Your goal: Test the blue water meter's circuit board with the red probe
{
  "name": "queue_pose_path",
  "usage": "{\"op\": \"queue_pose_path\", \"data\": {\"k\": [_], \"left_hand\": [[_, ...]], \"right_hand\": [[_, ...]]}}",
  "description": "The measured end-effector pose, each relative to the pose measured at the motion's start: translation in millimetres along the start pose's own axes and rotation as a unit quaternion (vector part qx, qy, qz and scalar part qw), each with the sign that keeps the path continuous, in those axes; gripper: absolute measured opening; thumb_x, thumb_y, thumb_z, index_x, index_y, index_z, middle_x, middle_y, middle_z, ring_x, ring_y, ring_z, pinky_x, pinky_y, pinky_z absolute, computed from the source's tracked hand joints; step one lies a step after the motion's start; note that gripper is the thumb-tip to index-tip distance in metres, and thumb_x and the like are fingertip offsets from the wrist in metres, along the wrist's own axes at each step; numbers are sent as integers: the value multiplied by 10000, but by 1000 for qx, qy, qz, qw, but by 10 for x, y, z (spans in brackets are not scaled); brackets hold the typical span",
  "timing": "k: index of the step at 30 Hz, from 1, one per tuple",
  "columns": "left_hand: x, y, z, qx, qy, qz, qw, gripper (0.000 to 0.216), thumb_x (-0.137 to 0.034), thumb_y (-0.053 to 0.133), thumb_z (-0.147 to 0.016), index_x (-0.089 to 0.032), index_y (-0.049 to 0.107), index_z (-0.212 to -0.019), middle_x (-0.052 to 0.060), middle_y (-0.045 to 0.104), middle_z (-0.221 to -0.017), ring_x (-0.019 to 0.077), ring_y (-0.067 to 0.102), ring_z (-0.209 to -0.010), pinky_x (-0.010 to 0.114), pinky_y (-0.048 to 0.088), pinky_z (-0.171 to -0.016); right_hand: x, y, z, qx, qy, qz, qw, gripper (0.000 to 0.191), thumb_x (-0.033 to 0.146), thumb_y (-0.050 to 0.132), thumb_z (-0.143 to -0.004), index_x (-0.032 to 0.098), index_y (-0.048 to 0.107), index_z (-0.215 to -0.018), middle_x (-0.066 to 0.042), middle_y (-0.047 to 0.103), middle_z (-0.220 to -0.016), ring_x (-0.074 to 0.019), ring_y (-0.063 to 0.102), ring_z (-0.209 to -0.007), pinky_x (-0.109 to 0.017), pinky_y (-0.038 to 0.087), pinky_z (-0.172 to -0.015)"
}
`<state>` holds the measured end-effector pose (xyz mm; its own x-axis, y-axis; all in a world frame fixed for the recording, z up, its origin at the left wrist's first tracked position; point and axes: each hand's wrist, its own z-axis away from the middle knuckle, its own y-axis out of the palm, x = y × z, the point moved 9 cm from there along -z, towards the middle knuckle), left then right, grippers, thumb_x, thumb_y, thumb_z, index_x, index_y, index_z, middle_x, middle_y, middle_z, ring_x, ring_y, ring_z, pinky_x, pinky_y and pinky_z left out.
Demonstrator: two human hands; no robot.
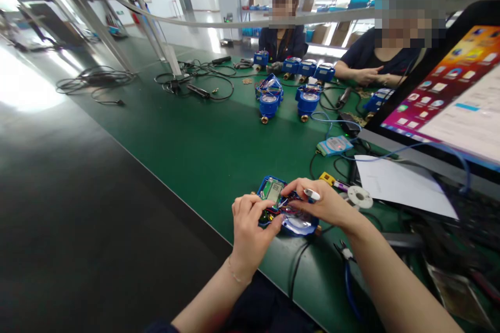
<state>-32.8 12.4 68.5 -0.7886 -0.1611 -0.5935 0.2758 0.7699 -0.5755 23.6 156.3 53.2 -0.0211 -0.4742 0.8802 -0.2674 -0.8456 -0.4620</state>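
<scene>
An opened blue water meter (300, 225) lies near the front edge of the green table. Its green circuit board with a small grey display (272, 191) faces up, and thin coloured wires (289, 201) run between the board and the clear round dial. From the left, my left hand (250, 221) grips the meter, fingers on the board's lower edge and thumb beside the dial. My right hand (322, 202) is closed over the wires, its fingertips among them. A small white object (312, 194) shows at its fingers; its kind is unclear.
Several blue water meters (269, 106) stand farther back, near two people across the table. A monitor (449, 88), white paper (402, 187), a light-blue cabled device (335, 145), a white spool (360, 196) and cutters (346, 252) are at right. Cables (199, 91) lie at the back left.
</scene>
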Motion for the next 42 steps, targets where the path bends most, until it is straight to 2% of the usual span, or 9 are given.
{"op": "queue_pose_path", "data": {"k": [5,9,16,23,32,34,36,39,42], "left_hand": [[-145,160,-121,23,39,-45,998,46,-224,620,-820,-209,619,-863,11,533,-822,162,444,-846,317,307,-787],[-111,172,-176,26,24,-26,999,57,-196,602,-828,-197,614,-772,6,531,-777,160,439,-820,319,293,-768],[46,164,-143,20,-27,22,999,67,-214,591,-835,-210,624,-778,9,526,-785,169,441,-824,314,307,-762],[-17,154,-157,25,-7,29,999,56,-210,583,-842,-215,630,-811,7,526,-794,162,443,-830,311,308,-763],[-111,124,-56,4,53,-41,998,56,-178,628,-809,-222,648,-837,16,529,-823,160,449,-855,323,293,-787],[-106,119,-33,-3,58,-42,997,66,-171,628,-809,-223,649,-843,17,527,-824,159,449,-854,323,294,-791],[-95,111,-14,-17,61,-38,997,71,-166,634,-804,-225,651,-839,12,525,-816,154,449,-841,320,296,-794],[-48,98,9,-41,55,-27,997,61,-172,645,-797,-225,656,-825,4,524,-796,145,453,-818,310,301,-780],[-12,100,22,-58,55,-18,997,44,-180,646,-797,-218,655,-817,1,519,-781,139,457,-799,305,308,-769]], "right_hand": [[-123,-37,23,-53,29,-134,989,373,318,659,-735,209,333,-592,-47,681,-799,-146,616,-748,-277,488,-675],[-165,-46,47,-71,40,-141,987,397,364,681,-711,207,340,-583,-41,670,-755,-131,589,-682,-273,476,-635],[-291,-58,67,-82,57,-156,983,401,365,700,-676,199,350,-573,-18,645,-710,-113,549,-635,-257,444,-595],[-197,-59,51,-70,38,-202,976,392,337,687,-713,189,357,-564,-33,641,-734,-109,559,-658,-253,454,-624],[-207,55,-1,-20,72,-236,969,394,306,722,-682,190,360,-580,-57,688,-776,-133,609,-698,-261,472,-645],[-217,5,4,-43,77,-236,968,412,298,745,-654,187,356,-575,-49,677,-814,-127,601,-705,-259,475,-657],[-197,-153,59,-117,73,-226,964,405,323,744,-662,180,375,-576,-32,649,-825,-117,587,-723,-253,475,-683],[-161,-306,267,-220,91,-329,914,311,375,669,-756,180,445,-663,45,525,-635,-63,488,-545,-194,424,-539],[-114,17,470,-185,170,-540,803,221,384,612,-807,193,503,-799,89,372,-535,-23,266,-382,-148,210,-366]]}}
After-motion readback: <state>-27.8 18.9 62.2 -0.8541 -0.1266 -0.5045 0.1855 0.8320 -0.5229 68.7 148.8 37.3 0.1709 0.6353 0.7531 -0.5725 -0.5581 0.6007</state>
